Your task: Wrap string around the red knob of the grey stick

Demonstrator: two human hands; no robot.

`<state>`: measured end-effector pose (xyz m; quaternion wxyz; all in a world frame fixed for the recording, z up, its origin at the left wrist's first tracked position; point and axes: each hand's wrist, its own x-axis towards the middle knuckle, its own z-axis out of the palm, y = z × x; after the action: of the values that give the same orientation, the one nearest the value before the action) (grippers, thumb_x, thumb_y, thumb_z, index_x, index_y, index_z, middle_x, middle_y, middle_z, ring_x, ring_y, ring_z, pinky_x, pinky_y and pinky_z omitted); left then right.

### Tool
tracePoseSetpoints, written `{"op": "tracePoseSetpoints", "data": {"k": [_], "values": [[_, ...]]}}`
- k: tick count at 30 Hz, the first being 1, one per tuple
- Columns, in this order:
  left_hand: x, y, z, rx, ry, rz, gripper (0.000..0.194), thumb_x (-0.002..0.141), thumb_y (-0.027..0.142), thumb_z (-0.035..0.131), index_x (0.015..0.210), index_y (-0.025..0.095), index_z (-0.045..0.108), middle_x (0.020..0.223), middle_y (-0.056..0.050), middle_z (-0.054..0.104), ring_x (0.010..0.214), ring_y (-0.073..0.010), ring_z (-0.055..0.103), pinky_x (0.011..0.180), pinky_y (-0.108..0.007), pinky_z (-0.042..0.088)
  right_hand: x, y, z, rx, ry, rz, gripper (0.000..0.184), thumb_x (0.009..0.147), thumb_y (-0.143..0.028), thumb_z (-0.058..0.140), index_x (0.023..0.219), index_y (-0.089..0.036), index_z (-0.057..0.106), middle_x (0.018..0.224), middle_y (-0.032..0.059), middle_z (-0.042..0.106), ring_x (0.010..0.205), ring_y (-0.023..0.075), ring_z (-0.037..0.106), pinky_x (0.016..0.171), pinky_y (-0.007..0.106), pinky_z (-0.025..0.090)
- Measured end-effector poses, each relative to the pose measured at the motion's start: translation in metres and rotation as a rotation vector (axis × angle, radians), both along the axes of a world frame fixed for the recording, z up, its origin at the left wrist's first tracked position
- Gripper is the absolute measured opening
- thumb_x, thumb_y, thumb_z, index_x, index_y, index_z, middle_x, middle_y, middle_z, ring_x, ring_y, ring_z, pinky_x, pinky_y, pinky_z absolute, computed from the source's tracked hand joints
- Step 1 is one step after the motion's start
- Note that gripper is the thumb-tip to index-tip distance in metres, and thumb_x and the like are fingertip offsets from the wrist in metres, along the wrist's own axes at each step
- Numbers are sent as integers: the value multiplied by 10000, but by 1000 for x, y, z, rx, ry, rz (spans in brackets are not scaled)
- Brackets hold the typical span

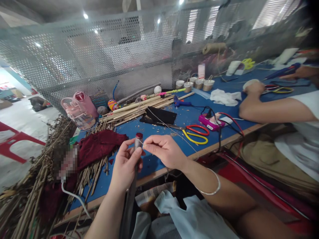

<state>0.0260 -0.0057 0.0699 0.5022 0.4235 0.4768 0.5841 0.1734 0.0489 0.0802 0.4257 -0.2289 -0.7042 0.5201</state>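
Observation:
My left hand [127,163] is closed around a slim grey-wrapped stick [138,143], held upright over the table's front edge. The stick's top end is dark red, and its lower part runs down toward my lap. At the stick's right side, my right hand [167,152] pinches a thin pale string [141,142] between thumb and fingertips. The string reaches the grey wrapping; whether it is wound there I cannot tell. Beyond my right hand lie scissors [185,128] with red and yellow handles, their blades by a black cloth [163,116]. A dark red cloth [97,148] lies left of my left hand.
Dried stalks [30,199] pile up at the left. Pale sticks [139,108] lie along the back near a blue glue gun [182,103]. A magenta power strip [211,123] with cords sits at the right. A co-worker's arm [276,108] rests on the table beyond it.

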Motion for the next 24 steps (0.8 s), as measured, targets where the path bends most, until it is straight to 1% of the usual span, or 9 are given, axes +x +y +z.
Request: {"op": "tracePoseSetpoints", "data": {"k": [2,5,10,13,17,21,24], "values": [[0,-2,1,0,-17,9,363,764,362,679,1027,213,478,675,41,612,401,-61,475,349,-162,353,1,2,-1,14,-11,-47,181,854,-274,554,748,-149,631,699,3,597,654,105,502,640,230,407],[-1,-5,1,-3,-36,-12,362,770,359,674,1039,215,479,687,36,620,403,-60,475,354,-164,358,2,6,-5,18,-9,-100,176,841,-269,563,734,-145,627,661,-8,568,624,97,468,616,224,387],[1,-6,0,-11,-46,0,374,765,356,679,1043,208,477,687,31,621,398,-59,471,352,-165,358,3,8,-7,4,-2,-98,167,827,-262,571,732,-137,629,645,-14,543,608,89,438,593,218,365],[1,-6,-2,-12,-52,-25,375,764,351,681,1045,207,478,703,26,627,400,-60,471,355,-172,367,4,5,-4,-8,25,-101,171,824,-260,570,724,-135,629,632,-13,537,594,86,430,576,215,356],[0,-7,-3,12,-49,-8,348,773,337,674,1036,204,489,688,27,623,398,-59,471,347,-163,358,6,3,0,-15,35,-91,181,825,-277,572,726,-139,635,643,-5,551,587,89,432,562,219,352],[0,-8,-4,14,-46,-11,345,779,331,671,1041,206,485,694,25,626,402,-60,474,347,-164,363,6,5,-3,-39,32,-105,161,812,-261,584,719,-138,630,614,-18,514,568,81,399,557,220,344],[0,-8,-6,11,-53,-25,349,781,327,670,1051,206,484,695,25,624,402,-59,473,351,-165,362,5,5,-4,-89,63,-98,163,806,-267,590,708,-140,620,582,-30,484,545,76,380,541,220,332]]}}
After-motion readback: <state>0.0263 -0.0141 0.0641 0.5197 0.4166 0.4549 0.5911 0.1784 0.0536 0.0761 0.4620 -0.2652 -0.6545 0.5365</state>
